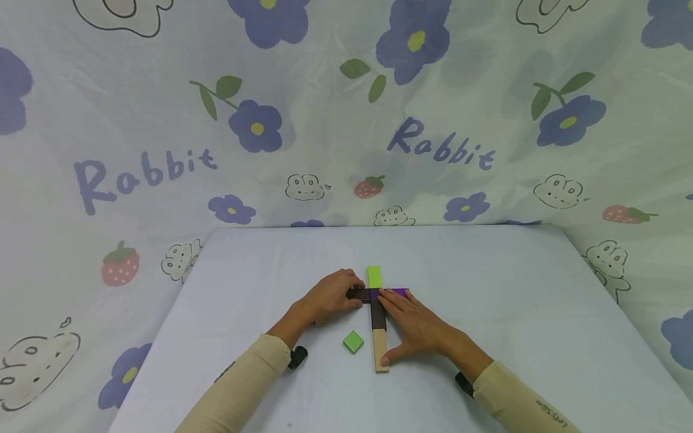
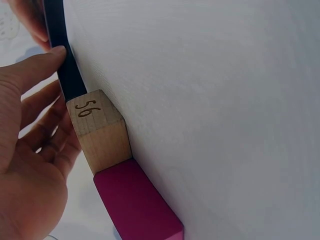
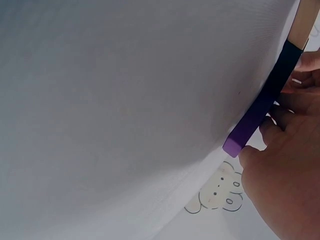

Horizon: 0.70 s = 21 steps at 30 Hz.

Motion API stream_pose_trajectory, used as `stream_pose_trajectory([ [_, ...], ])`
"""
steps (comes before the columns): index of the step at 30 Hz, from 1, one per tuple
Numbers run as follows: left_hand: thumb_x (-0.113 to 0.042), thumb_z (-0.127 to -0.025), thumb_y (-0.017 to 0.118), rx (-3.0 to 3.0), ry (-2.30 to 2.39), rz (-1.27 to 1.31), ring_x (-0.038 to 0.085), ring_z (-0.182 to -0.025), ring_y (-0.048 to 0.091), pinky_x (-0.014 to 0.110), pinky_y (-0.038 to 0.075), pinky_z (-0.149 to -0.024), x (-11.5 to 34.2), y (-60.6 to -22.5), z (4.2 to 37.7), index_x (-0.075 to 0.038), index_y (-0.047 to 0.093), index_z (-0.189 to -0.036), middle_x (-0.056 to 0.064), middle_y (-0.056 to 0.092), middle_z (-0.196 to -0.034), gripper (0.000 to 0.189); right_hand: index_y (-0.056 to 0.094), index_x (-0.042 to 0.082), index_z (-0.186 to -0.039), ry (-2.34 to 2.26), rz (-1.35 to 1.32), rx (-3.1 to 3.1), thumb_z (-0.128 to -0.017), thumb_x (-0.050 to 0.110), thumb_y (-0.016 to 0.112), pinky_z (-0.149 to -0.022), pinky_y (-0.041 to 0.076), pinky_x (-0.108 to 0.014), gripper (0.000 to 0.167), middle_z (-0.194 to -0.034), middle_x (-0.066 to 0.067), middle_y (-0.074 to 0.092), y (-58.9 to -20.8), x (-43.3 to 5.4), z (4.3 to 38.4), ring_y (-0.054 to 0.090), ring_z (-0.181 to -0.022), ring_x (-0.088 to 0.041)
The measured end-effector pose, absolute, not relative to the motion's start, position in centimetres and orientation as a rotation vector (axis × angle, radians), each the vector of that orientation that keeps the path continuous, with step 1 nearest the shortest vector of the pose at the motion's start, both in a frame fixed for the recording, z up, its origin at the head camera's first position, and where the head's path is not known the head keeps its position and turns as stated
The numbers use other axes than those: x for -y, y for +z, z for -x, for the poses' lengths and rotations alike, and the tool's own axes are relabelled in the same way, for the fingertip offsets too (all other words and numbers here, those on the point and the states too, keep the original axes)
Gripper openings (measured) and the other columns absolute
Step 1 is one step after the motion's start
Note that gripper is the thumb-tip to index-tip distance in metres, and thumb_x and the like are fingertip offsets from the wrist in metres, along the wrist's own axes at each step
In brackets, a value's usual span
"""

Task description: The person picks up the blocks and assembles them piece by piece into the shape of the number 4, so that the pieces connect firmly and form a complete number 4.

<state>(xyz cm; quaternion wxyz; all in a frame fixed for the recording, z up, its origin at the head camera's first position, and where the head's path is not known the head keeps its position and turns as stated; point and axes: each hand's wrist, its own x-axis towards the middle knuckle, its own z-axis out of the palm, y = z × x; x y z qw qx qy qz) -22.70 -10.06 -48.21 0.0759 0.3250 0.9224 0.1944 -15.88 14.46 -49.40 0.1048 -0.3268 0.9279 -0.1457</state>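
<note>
Several coloured blocks form a cross in the head view. My left hand [image 1: 332,294] is at its left arm, thumb and fingers pinching a black block [image 1: 360,294]. In the left wrist view the thumb presses on a dark bar [image 2: 75,82], and the other fingers lie behind it. My right hand [image 1: 419,328] is spread along the right side, fingertips over the middle near a purple block [image 1: 400,292], thumb against a light wooden block [image 1: 380,349]. Between these sit a dark block [image 1: 378,316] and, at the top, a lime green block [image 1: 374,276].
A separate green block [image 1: 354,342] lies turned like a diamond left of the wooden one. In the left wrist view, a wooden block marked 56 [image 2: 100,120] adjoins a magenta block [image 2: 140,200]. A white tabletop [image 1: 487,258] meets a patterned curtain [image 1: 325,138] behind.
</note>
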Motion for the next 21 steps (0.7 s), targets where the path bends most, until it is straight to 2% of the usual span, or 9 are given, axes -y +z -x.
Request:
stream_pose_trajectory([
  [9, -0.027, -0.090, 0.080, -2.779, 0.557, -0.977, 0.015, -0.104, 0.057, 0.037, 0.049, -0.095, 10.09, -48.16, 22.76, -0.008, 0.070, -0.125, 0.003, 0.063, -0.116, 0.041, 0.026, 0.002, -0.159, -0.427, 0.980, -2.733, -0.066, 0.083, 0.071, -0.122, 0.011, -0.052, 0.131, -0.167, -0.009, 0.021, -49.25, -14.46, 15.93, 0.018, -0.153, -0.027],
  [21, -0.031, -0.090, 0.079, -2.806, 0.546, -0.984, 0.018, -0.112, 0.058, 0.038, 0.049, -0.098, 10.24, -47.89, 22.69, -0.010, 0.069, -0.127, 0.003, 0.062, -0.122, 0.044, 0.025, 0.003, -0.160, -0.420, 0.956, -2.727, -0.065, 0.084, 0.071, -0.122, 0.011, -0.052, 0.132, -0.167, -0.009, 0.021, -49.28, -14.39, 15.89, 0.018, -0.153, -0.026],
])
